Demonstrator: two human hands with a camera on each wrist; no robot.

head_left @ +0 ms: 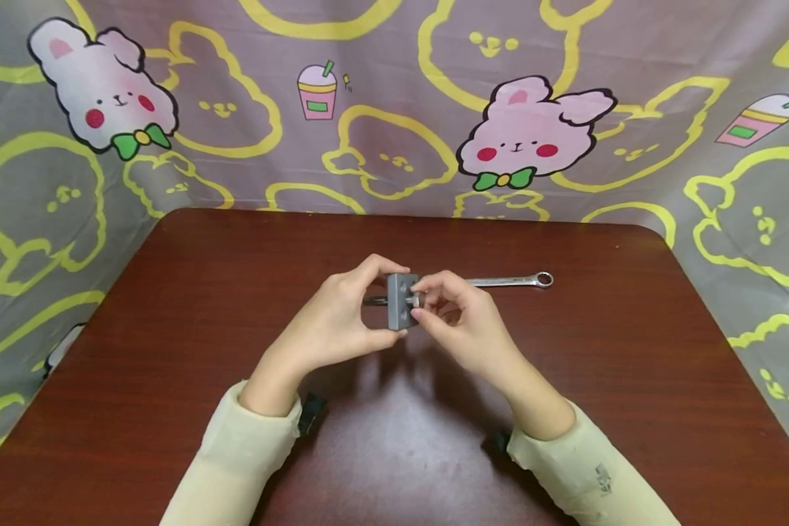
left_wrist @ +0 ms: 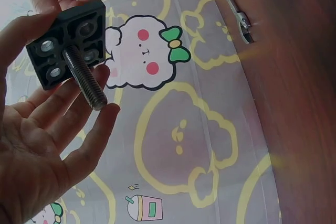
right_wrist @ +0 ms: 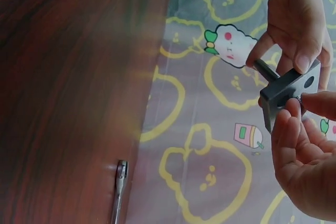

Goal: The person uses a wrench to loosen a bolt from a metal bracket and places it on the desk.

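Observation:
My left hand [head_left: 325, 314] grips a grey square plate [head_left: 397, 303] by its edges, thumb on one side and fingers on the other. The plate has round holes near its corners and a ribbed back, seen in the left wrist view. A threaded bolt [left_wrist: 85, 81] runs through the plate's middle, its shank sticking out well beyond the ribbed back. On the opposite face, my right hand [head_left: 467, 314] pinches the bolt's head [head_left: 418, 299] between thumb and fingertips. In the right wrist view these fingertips cover most of the head. Both hands are above the table.
A silver wrench [head_left: 509, 281] with a ring end lies on the dark red-brown table [head_left: 605, 351], behind the hands and toward the right. A patterned cloth [head_left: 394, 95] with rabbit faces hangs behind and along both sides of the table.

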